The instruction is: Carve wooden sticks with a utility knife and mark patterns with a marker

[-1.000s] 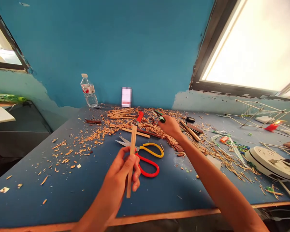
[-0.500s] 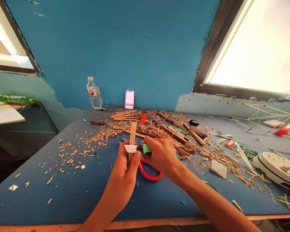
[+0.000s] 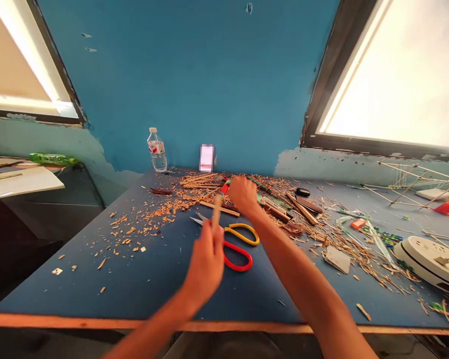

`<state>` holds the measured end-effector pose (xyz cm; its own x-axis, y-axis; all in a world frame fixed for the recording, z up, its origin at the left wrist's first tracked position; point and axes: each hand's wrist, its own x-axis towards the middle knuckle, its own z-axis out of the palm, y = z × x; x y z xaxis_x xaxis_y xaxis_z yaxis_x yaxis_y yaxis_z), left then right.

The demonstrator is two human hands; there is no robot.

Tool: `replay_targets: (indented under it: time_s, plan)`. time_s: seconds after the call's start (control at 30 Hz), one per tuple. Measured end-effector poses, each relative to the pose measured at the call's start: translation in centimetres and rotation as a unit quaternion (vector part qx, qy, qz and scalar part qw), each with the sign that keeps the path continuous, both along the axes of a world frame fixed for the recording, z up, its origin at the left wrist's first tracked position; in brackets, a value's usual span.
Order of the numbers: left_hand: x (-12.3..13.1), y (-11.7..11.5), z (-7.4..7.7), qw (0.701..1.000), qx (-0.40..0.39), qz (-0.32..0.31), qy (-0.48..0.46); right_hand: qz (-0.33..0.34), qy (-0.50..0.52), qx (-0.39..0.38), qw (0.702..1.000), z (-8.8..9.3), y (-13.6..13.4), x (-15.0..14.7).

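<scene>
My left hand [image 3: 205,257], blurred by motion, is closed around a short flat wooden strip [image 3: 217,212] that stands upright out of the fist. Scissors lie on the table just beside it, with one yellow handle loop [image 3: 243,233], one red loop [image 3: 238,257] and the blades pointing left. Reaching farther over the table, my right hand [image 3: 242,193] is closed on a green-handled knife [image 3: 261,200]; its green end shows at the hand's right side, and the fingers hide most of it. A red-handled tool [image 3: 224,188] lies right by those fingers.
Wood shavings [image 3: 164,204] and thin sticks [image 3: 200,180] litter the blue table [image 3: 153,284]. A water bottle [image 3: 158,153] and a phone-like screen [image 3: 206,158] stand by the wall. To the right are a stick frame [image 3: 407,187], a red candle [image 3: 446,207] and a whitish device [image 3: 428,262].
My right hand has moved the knife off the wooden strip and forward toward the pile. My left hand has kept the strip and shifted slightly right, uncovering the scissors' yellow loop. The view has shifted too.
</scene>
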<state>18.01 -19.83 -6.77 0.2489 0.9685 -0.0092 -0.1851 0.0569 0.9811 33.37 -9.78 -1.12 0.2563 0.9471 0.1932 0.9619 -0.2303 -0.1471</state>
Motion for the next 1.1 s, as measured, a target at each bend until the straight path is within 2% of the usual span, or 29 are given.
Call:
replay_targets:
  time_s: [0.07,0.13,0.27,0.37,0.5,0.6,0.7,0.8,0.87,0.9,1.0,1.07,1.1]
  plan:
    - [-0.4,-0.7,0.3,0.999,-0.017,-0.033,0.0,-0.035,0.02,0.007,0.999,1.2,2.1,2.5]
    - [-1.2,-0.4,1.0,0.998,-0.035,-0.057,-0.011,-0.042,0.04,0.006,0.998,1.5,3.0,5.0]
    - [-3.0,2.8,2.5,0.996,-0.037,-0.058,-0.051,0.019,0.055,0.011,0.998,-0.3,1.0,7.1]
    - [-2.8,5.1,2.9,0.993,-0.062,-0.082,-0.054,0.077,0.044,0.03,0.996,-1.8,-1.9,6.2]
    - [-1.2,6.5,2.8,0.988,-0.073,-0.129,-0.031,0.13,0.017,0.039,0.991,-2.7,-4.5,3.9]
    - [-0.6,6.8,2.8,0.987,-0.053,-0.15,-0.007,0.141,0.0,0.028,0.99,-3.4,-5.2,2.3]
    - [-0.3,6.9,2.3,0.989,-0.037,-0.143,0.026,0.12,-0.01,0.012,0.993,-4.1,-5.3,1.2]
    - [0.2,6.2,1.4,0.993,-0.024,-0.11,0.046,0.068,-0.012,-0.001,0.998,-4.3,-4.0,1.0]
    - [0.7,4.7,0.8,0.993,-0.012,-0.109,0.048,0.013,-0.006,-0.008,1.0,-3.9,-2.1,2.0]
    - [0.9,3.6,0.7,0.992,-0.004,-0.121,0.046,-0.018,-0.001,-0.011,1.0,-3.5,-1.0,2.9]
    - [1.0,0.6,1.3,0.975,0.01,-0.217,0.036,-0.095,0.013,-0.017,0.995,-2.3,1.8,6.9]
    - [0.4,0.2,2.3,0.967,0.012,-0.251,0.027,-0.1,0.022,-0.024,0.994,-1.8,2.7,9.7]
    - [-0.1,0.8,2.7,0.967,0.014,-0.252,0.023,-0.088,0.025,-0.027,0.995,-1.7,2.7,10.8]
